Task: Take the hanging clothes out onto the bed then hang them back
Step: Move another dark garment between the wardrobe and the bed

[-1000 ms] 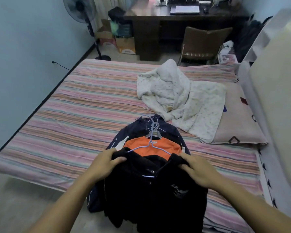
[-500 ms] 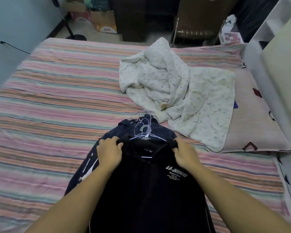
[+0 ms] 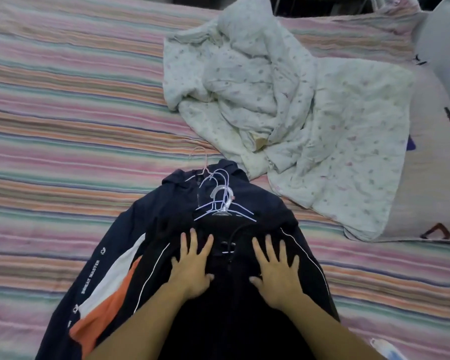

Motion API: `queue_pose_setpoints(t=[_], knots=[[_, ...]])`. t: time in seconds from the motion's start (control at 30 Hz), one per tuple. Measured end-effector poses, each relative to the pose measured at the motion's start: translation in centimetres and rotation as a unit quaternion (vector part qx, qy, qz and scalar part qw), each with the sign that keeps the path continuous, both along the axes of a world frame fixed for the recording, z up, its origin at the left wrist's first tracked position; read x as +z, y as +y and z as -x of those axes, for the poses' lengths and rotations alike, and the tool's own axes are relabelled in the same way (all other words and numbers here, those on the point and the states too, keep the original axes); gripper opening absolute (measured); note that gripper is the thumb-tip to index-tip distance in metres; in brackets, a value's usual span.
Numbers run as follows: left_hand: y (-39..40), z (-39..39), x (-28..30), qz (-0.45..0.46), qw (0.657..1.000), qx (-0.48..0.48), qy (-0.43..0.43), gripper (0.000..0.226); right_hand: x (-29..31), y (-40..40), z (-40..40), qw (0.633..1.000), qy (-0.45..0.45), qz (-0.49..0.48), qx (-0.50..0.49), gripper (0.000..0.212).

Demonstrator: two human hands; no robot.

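A pile of dark clothes lies on the striped bed [image 3: 70,120], topped by a black zip jacket [image 3: 229,302]. Under it shows a navy jacket [image 3: 156,219] with a white and orange sleeve panel [image 3: 107,294]. Several thin wire hangers [image 3: 218,196] stick out at the collars, hooks pointing away from me. My left hand [image 3: 192,266] lies flat on the black jacket's left chest, fingers spread. My right hand [image 3: 276,268] lies flat on its right chest the same way. Neither hand grips anything.
A crumpled white floral blanket [image 3: 291,100] lies just beyond the clothes on the right. A pink pillow [image 3: 437,178] sits under its right edge. A white headboard corner [image 3: 442,40] shows at the top right. Bare striped sheet stretches to the left.
The black jacket came down flat onto the pile, hiding the orange shirt. Both hands let go of its shoulders and now press on it with straight fingers. My view tilted down.
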State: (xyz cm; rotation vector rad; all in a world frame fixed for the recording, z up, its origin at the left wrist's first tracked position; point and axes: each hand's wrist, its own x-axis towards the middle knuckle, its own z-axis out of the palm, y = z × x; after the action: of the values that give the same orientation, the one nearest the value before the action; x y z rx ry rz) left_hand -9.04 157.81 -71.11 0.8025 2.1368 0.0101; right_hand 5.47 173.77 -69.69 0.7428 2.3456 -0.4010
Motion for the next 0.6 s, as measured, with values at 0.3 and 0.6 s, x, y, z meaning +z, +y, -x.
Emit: queue_pose_setpoints(t=[0.3,0.6], knots=[[-0.1,1.2,9.6,-0.102,0.990,0.090,0.027,0.048,9.4,0.9,4.0,0.998,-0.002,0.066,0.016,0.052],[-7.6,-1.1,29.1,-0.086,0.995,0.031,0.048,0.036,29.3,-8.6,2.3,0.992,0.062,0.084,0.075,0.038]])
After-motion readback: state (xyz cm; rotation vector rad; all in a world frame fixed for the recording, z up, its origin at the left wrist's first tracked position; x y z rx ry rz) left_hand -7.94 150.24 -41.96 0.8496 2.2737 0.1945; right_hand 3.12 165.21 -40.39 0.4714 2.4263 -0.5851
